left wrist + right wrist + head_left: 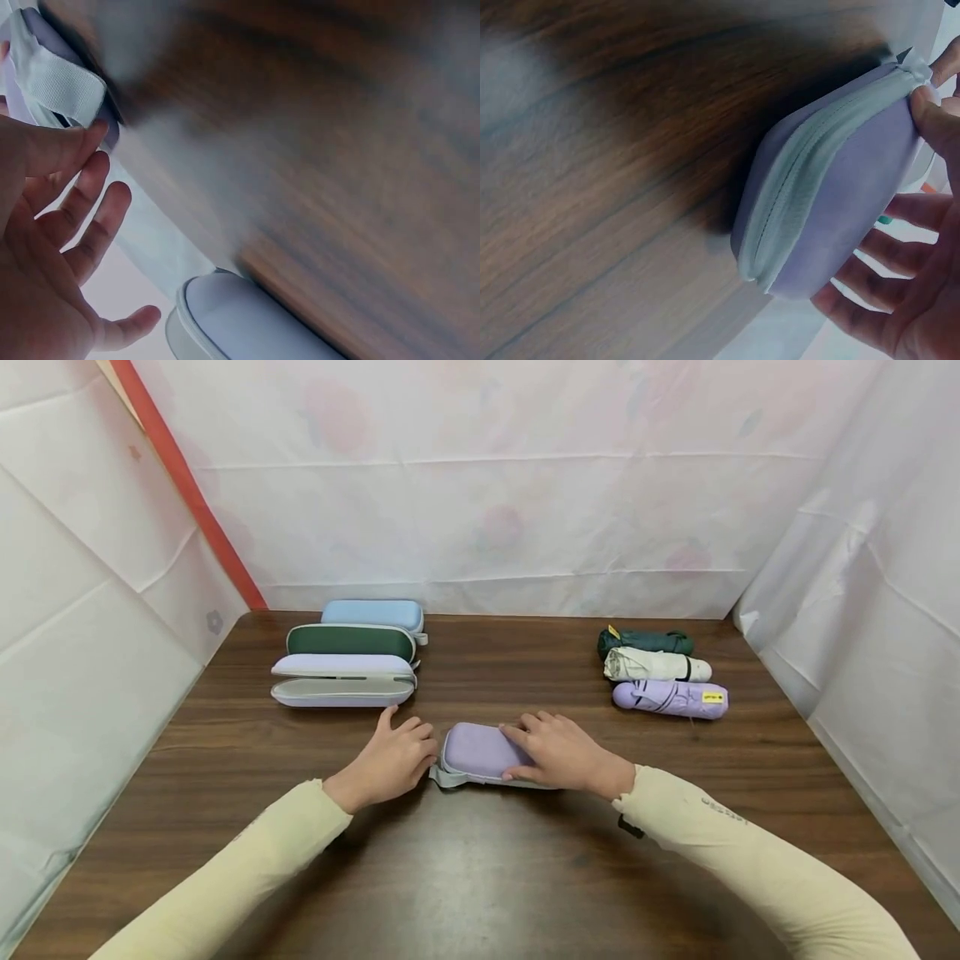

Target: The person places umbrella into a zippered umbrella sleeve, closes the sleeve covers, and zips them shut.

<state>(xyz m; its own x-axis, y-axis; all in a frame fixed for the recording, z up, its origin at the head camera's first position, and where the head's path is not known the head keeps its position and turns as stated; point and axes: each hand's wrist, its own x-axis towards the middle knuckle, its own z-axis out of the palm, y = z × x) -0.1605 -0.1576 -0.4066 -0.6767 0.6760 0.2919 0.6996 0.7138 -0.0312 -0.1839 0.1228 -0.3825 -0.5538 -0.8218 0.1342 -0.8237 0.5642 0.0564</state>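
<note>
A purple zip case (483, 750) lies flat at the middle of the table, its pale zipper band (802, 176) running along the side. My right hand (558, 752) grips it from above, thumb toward the near side and fingers over the far side. At the left end is a grey fabric loop (69, 88). Thumb and forefinger of my left hand (393, 760) pinch at this loop, the other fingers spread apart. Behind the left hand, an open lavender case (341, 693) shows its pale inside.
Beyond the lavender case stand a dark green case (348, 643) and a light blue case (371, 612). At the back right lie three folded umbrellas: dark green (648, 642), cream (652, 665) and lilac (667, 697). Patterned cloth (495, 493) hangs behind the table (480, 877).
</note>
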